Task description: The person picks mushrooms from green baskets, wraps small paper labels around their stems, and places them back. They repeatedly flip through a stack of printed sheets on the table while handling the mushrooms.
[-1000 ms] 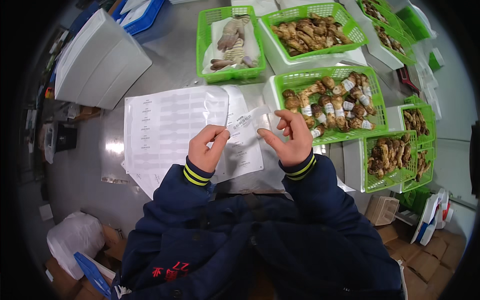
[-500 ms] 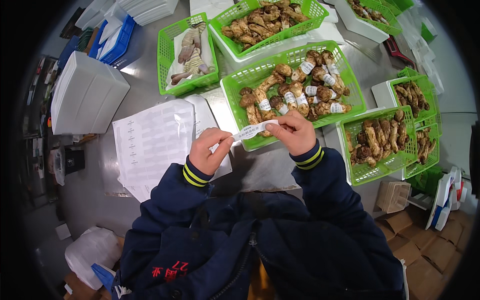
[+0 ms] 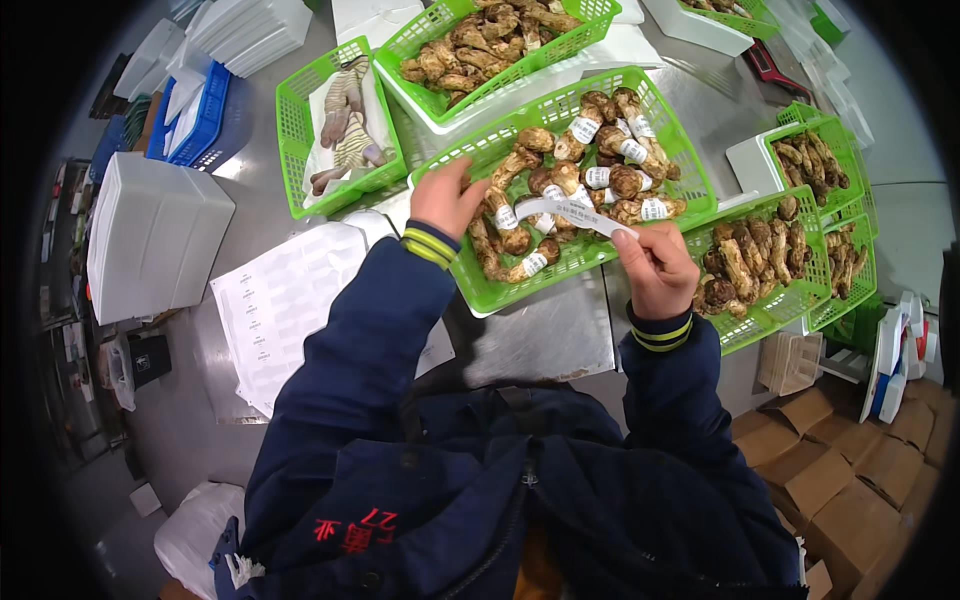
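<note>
My right hand (image 3: pixel 658 268) pinches one end of a white printed label strip (image 3: pixel 570 212) between thumb and fingers. The strip's free end curves out over the mushrooms. At the left side of a large green basket (image 3: pixel 575 283), my left hand (image 3: pixel 446 200) reaches over the rim, with thumb and forefinger apart near a brown mushroom (image 3: pixel 514 240). Its other fingers are partly hidden. Long-stemmed mushrooms fill much of this basket, and several wear white paper bands, such as a banded mushroom (image 3: pixel 583 128) at the back.
Sheets of labels (image 3: pixel 290 290) lie on the steel table (image 3: pixel 545 345) to the left. A green basket (image 3: pixel 292 150) behind them holds striped gloves (image 3: pixel 352 140). More mushrooms sit in a far green basket (image 3: pixel 603 22) and a right-hand basket (image 3: pixel 765 318). White foam boxes (image 3: pixel 160 235) stand at left.
My left hand has let go of the label strip and moved up to the basket's left side. The right hand has carried the strip rightward, over the basket's front edge.
</note>
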Available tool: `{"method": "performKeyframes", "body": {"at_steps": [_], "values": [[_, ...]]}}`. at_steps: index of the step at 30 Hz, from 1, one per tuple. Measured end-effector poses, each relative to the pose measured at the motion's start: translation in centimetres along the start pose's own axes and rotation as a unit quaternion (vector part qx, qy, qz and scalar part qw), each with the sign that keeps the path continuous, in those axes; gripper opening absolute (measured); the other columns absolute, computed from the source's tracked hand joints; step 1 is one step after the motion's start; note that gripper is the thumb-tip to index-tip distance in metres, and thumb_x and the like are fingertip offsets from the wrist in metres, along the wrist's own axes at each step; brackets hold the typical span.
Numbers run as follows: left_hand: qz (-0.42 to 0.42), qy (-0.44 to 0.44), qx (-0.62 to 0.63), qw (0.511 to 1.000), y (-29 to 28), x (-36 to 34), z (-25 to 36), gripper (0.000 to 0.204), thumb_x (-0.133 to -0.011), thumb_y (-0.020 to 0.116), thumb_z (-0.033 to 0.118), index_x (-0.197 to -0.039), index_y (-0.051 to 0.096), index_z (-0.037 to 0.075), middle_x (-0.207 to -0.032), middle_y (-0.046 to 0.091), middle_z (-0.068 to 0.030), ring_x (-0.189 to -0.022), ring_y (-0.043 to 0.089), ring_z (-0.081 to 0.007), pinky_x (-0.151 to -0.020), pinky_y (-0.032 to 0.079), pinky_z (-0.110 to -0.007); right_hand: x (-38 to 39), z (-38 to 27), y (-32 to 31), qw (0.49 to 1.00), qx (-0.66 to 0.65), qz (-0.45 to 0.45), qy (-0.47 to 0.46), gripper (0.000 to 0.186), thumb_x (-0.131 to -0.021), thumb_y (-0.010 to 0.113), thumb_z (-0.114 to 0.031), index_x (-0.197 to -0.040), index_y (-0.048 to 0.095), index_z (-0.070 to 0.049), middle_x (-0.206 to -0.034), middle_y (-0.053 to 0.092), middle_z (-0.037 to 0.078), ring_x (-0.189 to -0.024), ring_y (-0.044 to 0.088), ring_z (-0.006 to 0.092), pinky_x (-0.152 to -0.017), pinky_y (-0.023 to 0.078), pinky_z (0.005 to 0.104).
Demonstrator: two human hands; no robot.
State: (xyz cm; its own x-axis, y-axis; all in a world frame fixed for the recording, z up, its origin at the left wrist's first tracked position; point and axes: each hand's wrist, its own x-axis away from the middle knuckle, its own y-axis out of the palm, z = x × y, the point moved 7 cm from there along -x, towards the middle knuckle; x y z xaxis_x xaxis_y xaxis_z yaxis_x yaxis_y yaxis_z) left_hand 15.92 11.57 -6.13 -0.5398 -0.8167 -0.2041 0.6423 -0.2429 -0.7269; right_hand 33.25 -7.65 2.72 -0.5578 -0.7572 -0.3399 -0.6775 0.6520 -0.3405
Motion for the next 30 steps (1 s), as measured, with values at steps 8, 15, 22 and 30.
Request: {"method": "performKeyframes", "body": {"at_steps": [8, 15, 22, 30], "values": [[-0.094, -0.045, -0.254, 0.961, 7.2, -3.3, 1.0, 0.014, -0.071, 0.059, 0.013, -0.082, 0.058, 0.005, -0.085, 0.062, -0.0134, -0.087, 0.057, -0.0308, -0.075, 0.042, -0.046, 1.0, 0.8, -3.4, 0.995, -0.044, 0.081, -0.049, 0.011, -0.079, 0.063, 0.001, -0.089, 0.061, 0.000, -0.083, 0.052, 0.006, -0.065, 0.045, 0.0060, -0.057, 0.035, 0.0172], [-0.065, -0.084, -0.174, 0.979, 6.7, -2.7, 0.1, 0.019, -0.069, 0.060, 0.014, -0.084, 0.054, 0.003, -0.089, 0.057, -0.0166, -0.084, 0.056, -0.0345, -0.071, 0.046, -0.044, 1.0, 0.7, -5.0, 0.989, -0.062, 0.125, -0.045, 0.013, -0.079, 0.063, 0.002, -0.092, 0.061, 0.001, -0.084, 0.052, 0.006, -0.071, 0.046, 0.0082, -0.062, 0.037, 0.0184], [0.113, -0.113, 0.130, 0.979, 1.7, -2.0, 1.3, 0.031, -0.071, 0.065, 0.015, -0.092, 0.045, 0.002, -0.079, 0.058, -0.0157, -0.071, 0.058, -0.0288, -0.065, 0.046, -0.035, 0.7, -0.2, -4.4, 0.990, -0.052, 0.116, -0.068, 0.013, -0.078, 0.063, 0.002, -0.091, 0.061, 0.003, -0.084, 0.053, 0.008, -0.073, 0.048, 0.0107, -0.064, 0.038, 0.0201], [-0.125, -0.185, 0.665, 0.712, 0.8, 2.8, 1.7, 0.025, -0.085, 0.057, 0.015, -0.104, 0.046, 0.002, -0.086, 0.053, -0.0090, -0.079, 0.058, -0.0187, -0.066, 0.050, -0.031, -0.6, -0.4, 0.0, 0.983, -0.167, 0.010, 0.072, 0.007, -0.082, 0.059, -0.003, -0.084, 0.059, 0.005, -0.072, 0.049, 0.000, -0.063, 0.042, 0.0061, -0.058, 0.032, 0.0184]]}}
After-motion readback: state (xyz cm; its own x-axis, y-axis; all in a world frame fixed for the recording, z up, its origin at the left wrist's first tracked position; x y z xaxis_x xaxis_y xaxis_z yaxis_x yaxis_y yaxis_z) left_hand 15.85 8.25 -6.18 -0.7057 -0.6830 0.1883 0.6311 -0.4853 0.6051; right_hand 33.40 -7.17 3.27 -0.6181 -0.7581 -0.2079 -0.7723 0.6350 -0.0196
